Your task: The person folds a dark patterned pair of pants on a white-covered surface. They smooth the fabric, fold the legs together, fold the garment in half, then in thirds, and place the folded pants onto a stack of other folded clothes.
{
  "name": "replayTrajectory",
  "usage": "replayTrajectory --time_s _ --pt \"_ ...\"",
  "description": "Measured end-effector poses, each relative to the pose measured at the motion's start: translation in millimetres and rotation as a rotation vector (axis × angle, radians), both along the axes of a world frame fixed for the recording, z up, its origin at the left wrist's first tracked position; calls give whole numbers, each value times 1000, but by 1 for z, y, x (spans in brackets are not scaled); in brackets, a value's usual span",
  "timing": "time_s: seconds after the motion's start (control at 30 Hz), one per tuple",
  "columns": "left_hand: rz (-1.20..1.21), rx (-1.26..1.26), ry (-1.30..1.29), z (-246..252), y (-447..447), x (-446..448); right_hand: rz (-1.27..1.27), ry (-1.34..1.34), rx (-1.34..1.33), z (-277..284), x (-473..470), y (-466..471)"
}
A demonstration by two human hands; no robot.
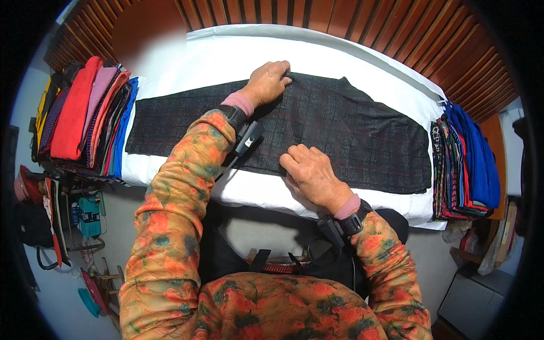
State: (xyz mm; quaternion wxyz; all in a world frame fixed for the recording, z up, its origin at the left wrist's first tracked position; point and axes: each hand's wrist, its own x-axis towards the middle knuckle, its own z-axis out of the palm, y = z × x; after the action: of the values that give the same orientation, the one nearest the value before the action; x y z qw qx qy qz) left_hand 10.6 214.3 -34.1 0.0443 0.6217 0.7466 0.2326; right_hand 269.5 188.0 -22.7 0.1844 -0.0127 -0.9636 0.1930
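Note:
Dark plaid trousers (pixel 352 136), with faint red lines, lie flat and folded lengthwise on a white cloth (pixel 238 51). The waist end is at the right and the leg end at the left. My left hand (pixel 267 83) reaches across to the far edge of the trousers, its fingers closed on the fabric there. My right hand (pixel 314 176) is at the near edge, its fingers curled on the cloth, thumb side partly hidden. Both wrists wear black straps with small devices.
A stack of folded clothes (pixel 72 123) stands at the left end of the white surface. Another stack (pixel 467 157) stands at the right end. Brown wooden slats (pixel 340 17) border the far side. A blue-green box (pixel 89 216) sits lower left; a grey cabinet (pixel 471 297) stands lower right.

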Motion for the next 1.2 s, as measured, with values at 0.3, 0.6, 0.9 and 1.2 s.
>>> replayTrajectory --time_s 0.3,0.6,0.9,1.2 --pt "49 -82 119 -17 -4 10 2 -46 18 -3 -1 -1" --pt "-3 -151 137 -7 -11 -6 -2 -22 32 -5 0 -3" --pt "45 -195 296 -6 -32 -31 47 -113 37 -3 -1 -3" --pt "8 75 463 2 -46 -32 117 -190 46 0 -2 -1"
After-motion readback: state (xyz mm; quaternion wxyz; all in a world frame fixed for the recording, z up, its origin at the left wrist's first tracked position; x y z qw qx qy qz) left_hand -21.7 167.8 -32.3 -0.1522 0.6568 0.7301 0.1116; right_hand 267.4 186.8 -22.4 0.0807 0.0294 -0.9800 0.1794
